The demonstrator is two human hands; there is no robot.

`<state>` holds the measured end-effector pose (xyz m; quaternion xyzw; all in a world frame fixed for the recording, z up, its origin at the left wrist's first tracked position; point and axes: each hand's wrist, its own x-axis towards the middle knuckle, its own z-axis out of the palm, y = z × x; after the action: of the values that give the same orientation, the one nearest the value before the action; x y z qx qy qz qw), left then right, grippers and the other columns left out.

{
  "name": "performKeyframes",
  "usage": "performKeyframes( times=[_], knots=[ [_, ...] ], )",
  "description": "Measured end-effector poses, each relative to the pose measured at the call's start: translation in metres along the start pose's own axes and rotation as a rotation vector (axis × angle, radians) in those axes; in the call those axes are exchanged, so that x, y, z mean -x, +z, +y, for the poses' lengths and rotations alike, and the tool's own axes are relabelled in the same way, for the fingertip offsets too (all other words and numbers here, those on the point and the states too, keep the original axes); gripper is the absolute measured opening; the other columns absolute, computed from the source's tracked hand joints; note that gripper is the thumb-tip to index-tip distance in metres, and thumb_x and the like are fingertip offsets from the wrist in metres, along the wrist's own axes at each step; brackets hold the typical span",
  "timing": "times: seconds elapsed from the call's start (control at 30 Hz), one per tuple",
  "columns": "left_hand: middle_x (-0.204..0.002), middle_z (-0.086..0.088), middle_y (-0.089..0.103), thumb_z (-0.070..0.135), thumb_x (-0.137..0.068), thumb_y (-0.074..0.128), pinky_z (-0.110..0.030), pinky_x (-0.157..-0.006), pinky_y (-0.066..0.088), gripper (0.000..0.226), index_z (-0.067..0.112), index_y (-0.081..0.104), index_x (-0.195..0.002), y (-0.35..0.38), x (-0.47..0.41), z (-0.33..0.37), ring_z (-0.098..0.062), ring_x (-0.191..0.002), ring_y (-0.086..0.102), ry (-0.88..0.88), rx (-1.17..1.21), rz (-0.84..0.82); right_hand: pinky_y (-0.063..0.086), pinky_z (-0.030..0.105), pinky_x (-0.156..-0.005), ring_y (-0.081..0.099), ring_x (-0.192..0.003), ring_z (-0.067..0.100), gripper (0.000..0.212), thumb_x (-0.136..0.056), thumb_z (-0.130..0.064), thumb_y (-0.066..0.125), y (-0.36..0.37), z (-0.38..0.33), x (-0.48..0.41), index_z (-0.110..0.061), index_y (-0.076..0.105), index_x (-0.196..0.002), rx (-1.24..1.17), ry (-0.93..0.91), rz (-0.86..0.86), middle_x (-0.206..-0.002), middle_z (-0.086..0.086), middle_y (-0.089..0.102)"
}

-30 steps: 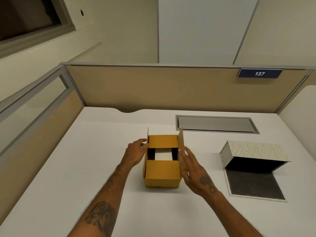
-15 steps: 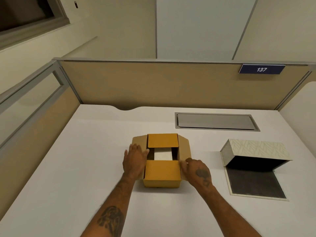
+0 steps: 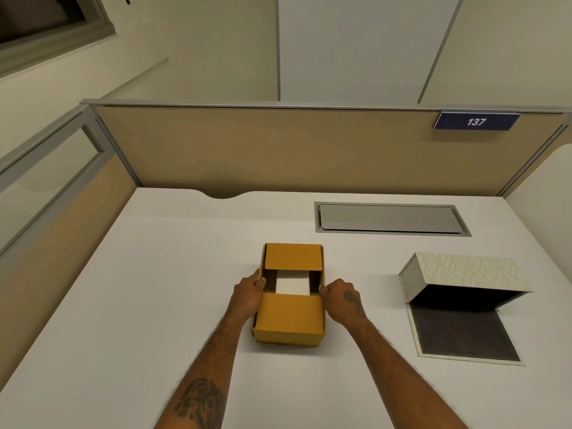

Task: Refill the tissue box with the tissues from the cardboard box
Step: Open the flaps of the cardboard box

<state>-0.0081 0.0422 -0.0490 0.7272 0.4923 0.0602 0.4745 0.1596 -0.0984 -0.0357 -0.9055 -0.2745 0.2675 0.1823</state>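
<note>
Side flaps now folded down; two hands [image 3: 247,294] [image 3: 342,297] grip one cardboard box [image 3: 291,317].

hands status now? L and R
Left hand: closed on the left side of the cardboard box.
Right hand: closed on the box's right side.

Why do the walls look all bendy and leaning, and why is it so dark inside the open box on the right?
Head view: the wide-angle lens bends the partition and tilts the walls; the tissue box is tipped open, so its hollow sits in its own shadow; soft, even light, no glare on the desk; the hands and the cardboard box look sharp, not blurred.
</note>
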Motion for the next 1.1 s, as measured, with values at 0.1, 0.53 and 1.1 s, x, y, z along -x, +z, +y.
performKeyframes(
  times=[0.1, 0.53, 1.1],
  knots=[
    [-0.113, -0.004, 0.066, 0.037, -0.102, 0.032, -0.040, -0.091, 0.049, 0.039, 0.031, 0.048, -0.137, 0.000, 0.002, 0.001, -0.024, -0.103, 0.060, 0.009, 0.006, -0.012, 0.043, 0.028, -0.067, 0.066, -0.086, 0.029, 0.042, -0.096, -0.039, 0.046, 0.000, -0.001, -0.003, -0.004, 0.069, -0.086, 0.020, 0.002, -0.003, -0.096, 0.015, 0.071],
    [-0.160, 0.006, 0.020, 0.076, -0.078, 0.048, -0.037, -0.113, 0.027, 0.088, 0.030, 0.023, -0.149, -0.025, 0.027, -0.002, -0.013, -0.143, 0.024, 0.209, -0.169, -0.014, 0.052, 0.034, -0.076, 0.061, -0.099, 0.025, 0.049, -0.085, -0.053, 0.057, -0.026, -0.006, -0.027, -0.014, 0.061, -0.114, 0.487, -0.457, 0.299, -0.114, 0.009, 0.063],
    [-0.121, 0.023, 0.045, 0.046, -0.067, 0.081, -0.020, -0.077, 0.047, 0.070, 0.053, 0.033, -0.117, -0.031, 0.055, -0.012, -0.006, -0.101, 0.051, 0.451, -0.438, -0.130, 0.048, 0.030, -0.080, 0.064, -0.099, 0.025, 0.035, -0.091, -0.034, 0.054, -0.056, -0.044, -0.062, -0.017, 0.066, -0.119, 0.206, -0.455, 0.019, -0.111, 0.006, 0.070]
  ],
)
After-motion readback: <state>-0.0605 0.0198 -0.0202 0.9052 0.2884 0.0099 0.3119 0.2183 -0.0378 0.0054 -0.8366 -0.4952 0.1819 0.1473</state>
